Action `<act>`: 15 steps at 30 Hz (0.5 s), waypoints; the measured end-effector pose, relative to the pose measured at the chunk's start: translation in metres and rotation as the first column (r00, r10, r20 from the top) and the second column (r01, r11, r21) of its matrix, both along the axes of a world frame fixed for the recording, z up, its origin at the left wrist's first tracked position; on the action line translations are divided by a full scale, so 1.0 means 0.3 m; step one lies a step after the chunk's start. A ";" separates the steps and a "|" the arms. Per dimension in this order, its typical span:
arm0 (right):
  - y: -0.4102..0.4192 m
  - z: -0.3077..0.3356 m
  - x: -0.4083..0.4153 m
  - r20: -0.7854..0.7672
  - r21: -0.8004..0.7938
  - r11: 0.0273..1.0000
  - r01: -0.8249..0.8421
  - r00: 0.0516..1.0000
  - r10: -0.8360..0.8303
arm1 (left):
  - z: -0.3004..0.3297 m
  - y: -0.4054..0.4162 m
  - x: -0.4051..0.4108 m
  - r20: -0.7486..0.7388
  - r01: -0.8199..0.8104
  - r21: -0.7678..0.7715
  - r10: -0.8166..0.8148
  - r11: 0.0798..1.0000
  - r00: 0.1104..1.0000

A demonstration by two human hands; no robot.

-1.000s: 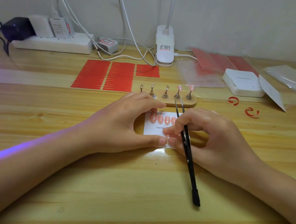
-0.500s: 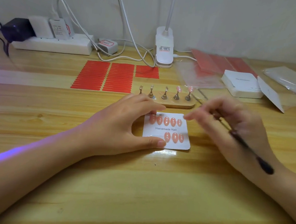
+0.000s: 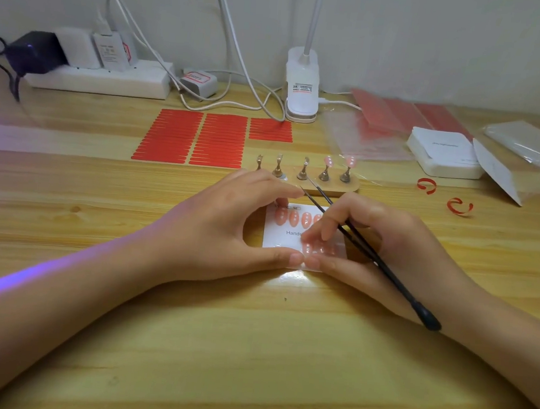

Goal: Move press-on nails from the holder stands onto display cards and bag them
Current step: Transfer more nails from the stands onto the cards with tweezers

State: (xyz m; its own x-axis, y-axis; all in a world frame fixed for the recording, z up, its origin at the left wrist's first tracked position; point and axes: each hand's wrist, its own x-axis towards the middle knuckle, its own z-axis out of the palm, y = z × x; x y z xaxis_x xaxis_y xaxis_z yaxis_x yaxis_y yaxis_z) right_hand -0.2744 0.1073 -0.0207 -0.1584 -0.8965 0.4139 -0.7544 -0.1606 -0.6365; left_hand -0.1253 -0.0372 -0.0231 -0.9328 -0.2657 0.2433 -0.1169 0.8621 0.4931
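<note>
A white display card (image 3: pixel 280 236) lies on the desk with pink press-on nails (image 3: pixel 293 218) in a top row and more in a bottom row. My left hand (image 3: pixel 226 230) pinches the card's left side between thumb and forefinger. My right hand (image 3: pixel 386 248) holds black tweezers (image 3: pixel 372 257) and presses its fingertips on the bottom row of nails. Behind the card stands the wooden holder base (image 3: pixel 351 185) with five metal stands; the two right stands carry pink nails (image 3: pixel 338 161), the three left stands are bare.
Red adhesive strip sheets (image 3: pixel 196 138) lie behind the holder. A stack of white cards (image 3: pixel 443 153) and clear bags (image 3: pixel 531 147) sit at the right. Two red curled strips (image 3: pixel 444 196) lie nearby. A power strip (image 3: pixel 99 80) and clamp lamp (image 3: pixel 301 88) stand along the wall.
My right hand lifted off the card half a second ago and has come back down, its fingertips pressing the bottom row of nails. My left hand has stayed on the card.
</note>
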 end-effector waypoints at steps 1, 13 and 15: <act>0.000 0.002 -0.002 0.007 0.002 1.000 -0.010 1.000 0.010 | 0.000 0.000 0.000 0.001 -0.001 0.001 0.001 1.000 1.000; 0.006 0.013 0.016 -0.142 -0.081 0.997 -0.005 0.990 -0.007 | 0.005 0.002 -0.002 0.018 -0.005 0.017 0.005 1.000 1.000; 0.007 0.018 0.012 -0.008 -0.037 0.999 -0.013 1.000 0.013 | 0.004 0.002 -0.002 0.016 -0.003 0.019 0.003 1.000 1.000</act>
